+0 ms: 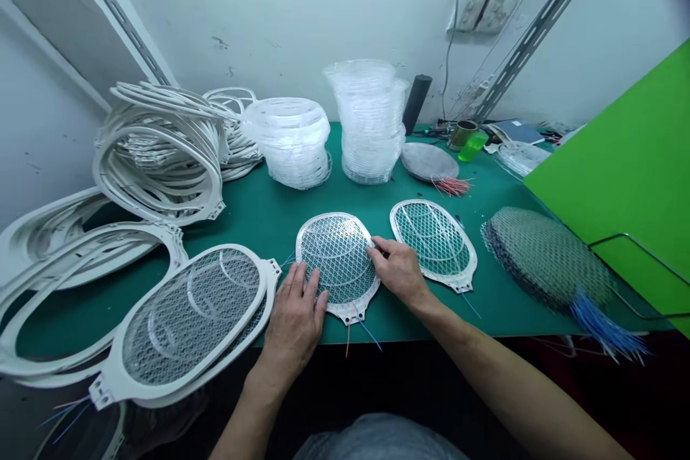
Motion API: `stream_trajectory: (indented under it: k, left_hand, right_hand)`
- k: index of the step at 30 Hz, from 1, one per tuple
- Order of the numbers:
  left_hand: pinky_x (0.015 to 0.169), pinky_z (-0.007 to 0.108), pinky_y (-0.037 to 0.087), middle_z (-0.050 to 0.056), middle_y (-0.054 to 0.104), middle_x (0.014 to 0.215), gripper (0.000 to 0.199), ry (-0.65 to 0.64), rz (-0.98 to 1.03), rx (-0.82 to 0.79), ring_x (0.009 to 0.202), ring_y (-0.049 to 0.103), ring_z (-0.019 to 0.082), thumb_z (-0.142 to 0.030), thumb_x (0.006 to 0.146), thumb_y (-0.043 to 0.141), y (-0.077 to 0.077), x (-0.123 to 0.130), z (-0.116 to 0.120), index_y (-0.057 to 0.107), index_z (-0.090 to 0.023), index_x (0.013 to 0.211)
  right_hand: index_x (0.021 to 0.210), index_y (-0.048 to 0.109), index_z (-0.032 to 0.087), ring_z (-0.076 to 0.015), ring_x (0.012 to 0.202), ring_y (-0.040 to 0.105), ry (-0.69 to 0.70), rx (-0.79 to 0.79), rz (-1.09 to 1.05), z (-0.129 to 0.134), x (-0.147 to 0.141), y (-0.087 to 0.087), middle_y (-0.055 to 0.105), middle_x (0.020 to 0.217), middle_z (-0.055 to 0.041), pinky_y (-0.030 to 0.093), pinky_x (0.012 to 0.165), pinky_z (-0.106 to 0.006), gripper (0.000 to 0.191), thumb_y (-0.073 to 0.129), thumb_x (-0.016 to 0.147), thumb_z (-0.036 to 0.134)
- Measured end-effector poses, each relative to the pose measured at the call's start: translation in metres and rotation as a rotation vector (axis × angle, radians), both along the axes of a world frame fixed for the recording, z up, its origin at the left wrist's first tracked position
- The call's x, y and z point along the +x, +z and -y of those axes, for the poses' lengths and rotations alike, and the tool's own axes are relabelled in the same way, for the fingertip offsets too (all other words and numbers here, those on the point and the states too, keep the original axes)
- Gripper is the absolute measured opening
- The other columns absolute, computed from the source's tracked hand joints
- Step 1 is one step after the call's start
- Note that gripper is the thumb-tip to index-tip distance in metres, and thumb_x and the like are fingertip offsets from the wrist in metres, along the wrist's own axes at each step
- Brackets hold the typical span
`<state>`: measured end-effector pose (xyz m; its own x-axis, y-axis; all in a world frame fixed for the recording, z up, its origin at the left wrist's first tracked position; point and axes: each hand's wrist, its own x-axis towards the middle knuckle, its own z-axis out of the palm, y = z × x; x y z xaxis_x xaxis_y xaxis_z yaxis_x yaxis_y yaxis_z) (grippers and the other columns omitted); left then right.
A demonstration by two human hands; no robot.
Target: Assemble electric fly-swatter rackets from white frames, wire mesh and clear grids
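A white oval fly-swatter head with wire mesh [337, 259] lies on the green mat, with red and blue wires [359, 338] trailing from its neck. My left hand [294, 323] holds its lower left edge, fingers over the mesh. My right hand [396, 269] grips its right rim with the fingertips. A second meshed head [434, 244] lies just to the right, apart from my right hand. A larger white meshed frame [191, 316] rests beside my left hand.
Heaped white frames [162, 151] fill the left. Stacks of clear plastic discs [371, 122] stand at the back. A mesh pile with blue wires [547, 259] lies on the right, below a green board [614, 158]. The green mat [345, 194] ends at a front edge.
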<state>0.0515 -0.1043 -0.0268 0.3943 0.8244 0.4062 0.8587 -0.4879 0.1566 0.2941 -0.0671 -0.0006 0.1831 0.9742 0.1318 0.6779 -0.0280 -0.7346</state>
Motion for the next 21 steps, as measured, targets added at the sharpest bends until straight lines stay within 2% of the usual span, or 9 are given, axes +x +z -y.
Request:
stream_trajectory:
  k: [5, 12, 18, 21]
  left_hand:
    - [0.113, 0.060, 0.045, 0.025, 0.039, 0.160, 0.043, 0.036, 0.009, -0.025, 0.149, 0.037, 0.043, -0.032, 0.104, 0.051, 0.007, 0.001, 0.005, 0.060, -0.013, 0.140]
    - [0.115, 0.061, 0.042, 0.021, 0.045, 0.156, 0.041, 0.055, 0.008, -0.047, 0.146, 0.042, 0.041, -0.033, 0.103, 0.052, 0.007, 0.002, 0.007, 0.061, -0.018, 0.141]
    - [0.115, 0.060, 0.042, 0.026, 0.048, 0.155, 0.049, 0.051, 0.012, -0.040, 0.146, 0.043, 0.041, -0.037, 0.105, 0.048, 0.003, 0.000, 0.005, 0.052, -0.010, 0.146]
    - [0.115, 0.060, 0.042, 0.027, 0.049, 0.154, 0.053, 0.051, 0.023, -0.033, 0.146, 0.044, 0.040, -0.040, 0.105, 0.045, 0.000, 0.000, 0.005, 0.049, -0.007, 0.147]
  right_hand:
    - [0.110, 0.081, 0.021, -0.0283, 0.099, 0.073, 0.004, -0.024, -0.080, -0.006, 0.002, 0.001, 0.080, 0.105, -0.0085, 0.057, 0.087, -0.037, 0.031, 0.065, 0.090, 0.039]
    - [0.113, 0.080, 0.018, -0.0279, 0.105, 0.073, 0.017, -0.046, -0.031, -0.013, 0.003, 0.004, 0.078, 0.114, -0.0105, 0.055, 0.096, -0.039, 0.032, 0.065, 0.091, 0.035]
    - [0.103, 0.082, 0.020, -0.0286, 0.101, 0.073, 0.057, -0.059, 0.021, -0.017, 0.007, 0.003, 0.080, 0.106, -0.0099, 0.057, 0.090, -0.038, 0.025, 0.065, 0.091, 0.035]
    - [0.099, 0.083, 0.019, -0.0283, 0.098, 0.074, 0.075, -0.060, -0.040, -0.015, 0.009, 0.002, 0.080, 0.102, -0.0092, 0.058, 0.083, -0.036, 0.026, 0.065, 0.091, 0.036]
